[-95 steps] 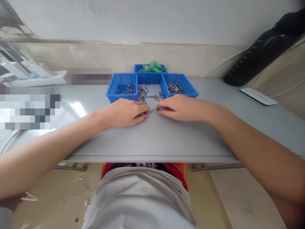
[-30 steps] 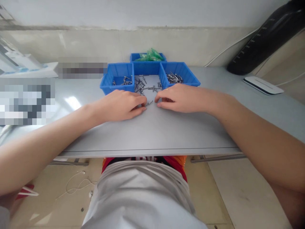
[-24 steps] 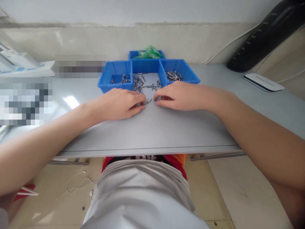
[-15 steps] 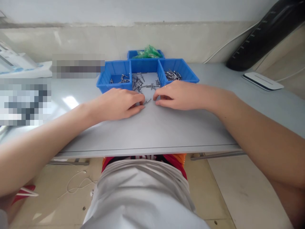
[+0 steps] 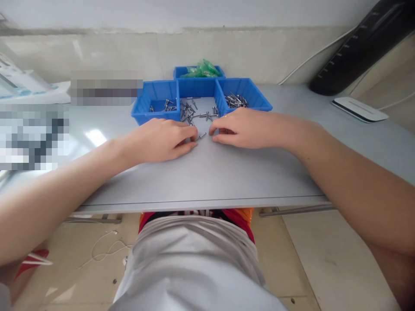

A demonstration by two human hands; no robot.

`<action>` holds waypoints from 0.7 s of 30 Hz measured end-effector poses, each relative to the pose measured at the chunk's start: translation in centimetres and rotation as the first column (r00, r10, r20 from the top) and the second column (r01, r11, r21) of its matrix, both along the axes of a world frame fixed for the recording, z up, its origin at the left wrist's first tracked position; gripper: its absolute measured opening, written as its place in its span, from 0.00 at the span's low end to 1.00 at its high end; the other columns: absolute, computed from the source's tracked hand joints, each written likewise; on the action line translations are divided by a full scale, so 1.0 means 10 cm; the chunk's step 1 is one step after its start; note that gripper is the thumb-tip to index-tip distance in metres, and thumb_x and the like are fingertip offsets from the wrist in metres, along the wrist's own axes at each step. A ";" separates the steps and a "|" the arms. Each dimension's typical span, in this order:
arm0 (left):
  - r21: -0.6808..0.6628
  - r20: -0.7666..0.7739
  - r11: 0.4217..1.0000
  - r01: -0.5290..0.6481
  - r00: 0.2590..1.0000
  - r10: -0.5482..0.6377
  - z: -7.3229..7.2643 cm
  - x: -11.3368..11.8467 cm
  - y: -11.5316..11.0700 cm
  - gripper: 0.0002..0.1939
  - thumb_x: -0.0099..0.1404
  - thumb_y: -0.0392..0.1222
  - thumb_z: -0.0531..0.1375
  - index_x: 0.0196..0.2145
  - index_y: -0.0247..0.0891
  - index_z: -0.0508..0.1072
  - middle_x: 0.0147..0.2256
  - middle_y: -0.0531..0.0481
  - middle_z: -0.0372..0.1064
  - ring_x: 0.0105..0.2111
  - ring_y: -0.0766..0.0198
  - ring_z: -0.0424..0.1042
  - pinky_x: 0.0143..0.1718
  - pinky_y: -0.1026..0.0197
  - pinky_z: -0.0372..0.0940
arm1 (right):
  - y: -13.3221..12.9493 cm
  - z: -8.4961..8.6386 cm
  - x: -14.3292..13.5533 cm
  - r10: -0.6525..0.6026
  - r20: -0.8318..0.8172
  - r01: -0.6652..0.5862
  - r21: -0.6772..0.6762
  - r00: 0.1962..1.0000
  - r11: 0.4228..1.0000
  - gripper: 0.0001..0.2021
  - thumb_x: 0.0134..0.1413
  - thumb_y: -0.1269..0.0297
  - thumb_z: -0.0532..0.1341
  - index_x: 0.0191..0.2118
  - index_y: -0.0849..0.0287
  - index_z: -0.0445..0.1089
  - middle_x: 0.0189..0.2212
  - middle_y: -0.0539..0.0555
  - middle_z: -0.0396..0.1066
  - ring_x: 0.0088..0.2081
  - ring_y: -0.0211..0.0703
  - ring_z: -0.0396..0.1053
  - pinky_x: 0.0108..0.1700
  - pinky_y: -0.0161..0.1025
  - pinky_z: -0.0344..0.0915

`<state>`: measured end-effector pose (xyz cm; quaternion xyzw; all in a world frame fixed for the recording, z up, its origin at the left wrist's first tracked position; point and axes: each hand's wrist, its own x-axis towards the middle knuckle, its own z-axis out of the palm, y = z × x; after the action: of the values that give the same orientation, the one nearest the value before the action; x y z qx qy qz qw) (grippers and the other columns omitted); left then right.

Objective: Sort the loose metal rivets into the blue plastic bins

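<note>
My left hand (image 5: 168, 140) rests on the grey table, thumb and forefinger apart. Right at its fingertips a small silver fastener (image 5: 202, 136), with a thick body and a thin pin like a blind rivet, lies on the table. Whether the fingers touch it I cannot tell. Facing it from the other side, my right hand (image 5: 236, 128) lies with fingers bent and thumb apart, nothing visible between them. Beyond the hands, more loose fasteners (image 5: 188, 113) are scattered between a left blue bin (image 5: 155, 116) and a right blue bin (image 5: 259, 103); both bins hold similar pieces.
Behind them stands another blue bin (image 5: 197, 88), with green plastic packets (image 5: 204, 69) near the wall. A white flat device (image 5: 359, 110) and a black cylinder (image 5: 350, 52) are at the back right. The table's front edge (image 5: 207, 204) runs before my body.
The hands and fasteners keep their places. Only the view has shifted very slightly.
</note>
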<state>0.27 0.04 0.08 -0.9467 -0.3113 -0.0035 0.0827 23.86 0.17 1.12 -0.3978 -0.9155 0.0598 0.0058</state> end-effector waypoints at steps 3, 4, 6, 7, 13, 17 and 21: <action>-0.007 0.002 1.000 -0.008 1.000 0.008 0.00 0.00 0.00 0.16 0.68 0.49 0.47 0.42 0.42 0.70 0.35 0.49 0.73 0.30 0.62 0.71 0.27 0.63 0.57 | -0.01 0.01 0.00 -0.002 0.006 0.002 -0.002 1.000 1.000 0.15 0.58 0.59 0.51 0.45 0.53 0.71 0.37 0.53 0.74 0.37 0.47 0.68 0.35 0.39 0.55; -0.011 0.004 1.000 -0.009 1.000 0.009 0.00 0.00 0.00 0.16 0.68 0.49 0.47 0.42 0.42 0.70 0.35 0.49 0.73 0.30 0.62 0.71 0.28 0.63 0.58 | -0.01 0.01 -0.01 -0.003 0.007 0.003 -0.003 1.000 1.000 0.15 0.58 0.59 0.51 0.45 0.53 0.71 0.37 0.53 0.74 0.37 0.47 0.68 0.35 0.39 0.55; -0.015 0.007 1.000 -0.007 1.000 0.007 0.00 0.00 0.00 0.16 0.68 0.49 0.47 0.42 0.42 0.71 0.35 0.49 0.73 0.31 0.62 0.71 0.28 0.63 0.59 | -0.02 0.02 -0.01 -0.010 0.010 0.010 -0.006 1.000 1.000 0.15 0.58 0.59 0.51 0.45 0.52 0.71 0.38 0.53 0.74 0.37 0.47 0.68 0.35 0.39 0.55; -0.016 0.009 1.000 -0.004 1.000 0.004 0.00 0.00 0.00 0.16 0.68 0.50 0.47 0.42 0.42 0.71 0.35 0.49 0.73 0.31 0.62 0.71 0.29 0.63 0.59 | -0.02 0.03 -0.02 -0.012 0.011 0.012 -0.007 1.000 1.000 0.15 0.58 0.59 0.51 0.46 0.52 0.71 0.38 0.52 0.74 0.37 0.46 0.68 0.35 0.39 0.55; -0.012 0.026 1.000 0.005 1.000 -0.005 0.00 -0.01 0.00 0.16 0.68 0.50 0.47 0.41 0.41 0.71 0.33 0.49 0.72 0.29 0.63 0.70 0.27 0.63 0.58 | -0.03 0.03 -0.02 -0.017 0.027 0.017 0.005 0.999 1.000 0.16 0.58 0.59 0.50 0.46 0.53 0.71 0.37 0.52 0.74 0.36 0.46 0.68 0.35 0.39 0.55; 0.010 0.012 1.000 0.008 1.000 -0.008 -0.01 -0.01 0.00 0.16 0.68 0.49 0.47 0.41 0.41 0.71 0.33 0.50 0.71 0.29 0.63 0.70 0.26 0.64 0.57 | -0.03 0.03 -0.02 0.003 0.025 -0.004 0.022 1.000 1.000 0.17 0.58 0.59 0.50 0.47 0.54 0.71 0.37 0.53 0.74 0.36 0.45 0.68 0.34 0.39 0.55; 0.014 0.011 1.000 0.014 1.000 -0.014 -0.01 -0.01 0.01 0.15 0.68 0.49 0.47 0.41 0.41 0.70 0.33 0.50 0.71 0.29 0.64 0.70 0.26 0.64 0.56 | -0.04 0.03 -0.02 -0.005 0.031 0.005 0.023 0.999 1.000 0.17 0.58 0.59 0.50 0.46 0.53 0.71 0.38 0.52 0.74 0.36 0.45 0.68 0.34 0.39 0.56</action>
<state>0.15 0.13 -0.06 -0.9482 -0.3051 -0.0115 0.0877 23.70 -0.19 1.45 -0.4010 -0.9151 0.0429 -0.0038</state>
